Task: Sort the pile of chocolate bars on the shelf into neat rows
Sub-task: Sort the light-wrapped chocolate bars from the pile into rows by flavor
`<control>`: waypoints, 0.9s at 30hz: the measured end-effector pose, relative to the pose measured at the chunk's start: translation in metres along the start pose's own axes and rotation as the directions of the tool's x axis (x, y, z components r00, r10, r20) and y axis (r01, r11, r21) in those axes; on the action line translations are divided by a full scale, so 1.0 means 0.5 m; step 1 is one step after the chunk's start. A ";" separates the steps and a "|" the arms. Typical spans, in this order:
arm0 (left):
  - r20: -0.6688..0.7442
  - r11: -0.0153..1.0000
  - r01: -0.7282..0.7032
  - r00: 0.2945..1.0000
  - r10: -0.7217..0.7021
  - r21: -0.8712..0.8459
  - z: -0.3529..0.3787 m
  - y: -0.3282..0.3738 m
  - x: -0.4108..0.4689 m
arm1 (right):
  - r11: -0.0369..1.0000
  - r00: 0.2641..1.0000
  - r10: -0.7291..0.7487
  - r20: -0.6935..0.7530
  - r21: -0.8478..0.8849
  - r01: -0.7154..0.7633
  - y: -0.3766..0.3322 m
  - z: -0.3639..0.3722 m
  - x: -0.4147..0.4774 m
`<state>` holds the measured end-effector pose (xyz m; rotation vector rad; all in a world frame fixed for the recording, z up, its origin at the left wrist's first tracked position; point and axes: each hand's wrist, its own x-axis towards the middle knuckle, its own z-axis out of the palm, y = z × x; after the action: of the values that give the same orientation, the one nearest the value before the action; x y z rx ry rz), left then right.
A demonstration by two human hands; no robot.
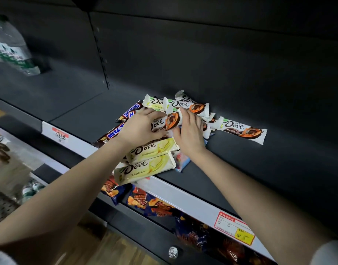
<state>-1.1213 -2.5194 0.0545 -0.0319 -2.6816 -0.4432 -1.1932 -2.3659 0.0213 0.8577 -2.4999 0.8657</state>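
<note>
We see our left hand (140,127) and right hand (189,131) both curled around one glossy white-and-brown Dove bar (165,122), held over the pile of chocolate bars (154,131) near the front edge of the dark shelf (260,159). Two pale yellow Dove bars (145,165) overhang that edge. Another Dove bar (243,130) lies apart, rightward, amid bare shelf.

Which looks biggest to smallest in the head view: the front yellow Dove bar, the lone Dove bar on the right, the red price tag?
1. Front yellow Dove bar, though nearness flatters it.
2. Lone Dove bar.
3. Red price tag.
</note>
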 end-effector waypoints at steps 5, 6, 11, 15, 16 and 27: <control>-0.060 0.996 0.084 0.995 -0.085 -0.027 -0.021 -0.011 -0.017 | 0.999 0.999 -0.028 0.017 0.046 0.027 -0.038 0.020 0.021; -0.061 0.996 0.082 0.995 -0.083 -0.028 -0.023 -0.014 -0.018 | 0.998 0.999 -0.039 0.023 0.046 0.038 -0.040 0.021 0.023; -0.064 0.998 0.052 0.997 -0.050 0.021 -0.027 -0.020 -0.013 | 0.986 0.982 -0.168 0.088 0.021 0.167 -0.027 0.000 0.030; -0.055 0.994 0.070 0.996 -0.075 -0.085 -0.028 -0.006 -0.004 | 0.949 0.941 -0.268 0.208 -0.111 0.295 -0.004 -0.033 0.049; -0.050 0.990 0.058 0.997 -0.065 -0.131 -0.031 0.004 0.000 | 0.943 0.938 -0.285 0.197 -0.118 0.311 0.001 -0.044 0.052; 0.028 0.936 -0.219 0.971 0.235 -0.277 0.018 0.140 0.089 | 0.924 0.971 -0.238 0.038 -0.298 0.238 0.101 -0.192 -0.013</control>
<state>-1.1593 -2.4519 0.0859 -0.4385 -2.6121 -0.7419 -1.2083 -2.2690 0.0678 1.0242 -2.3776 0.3906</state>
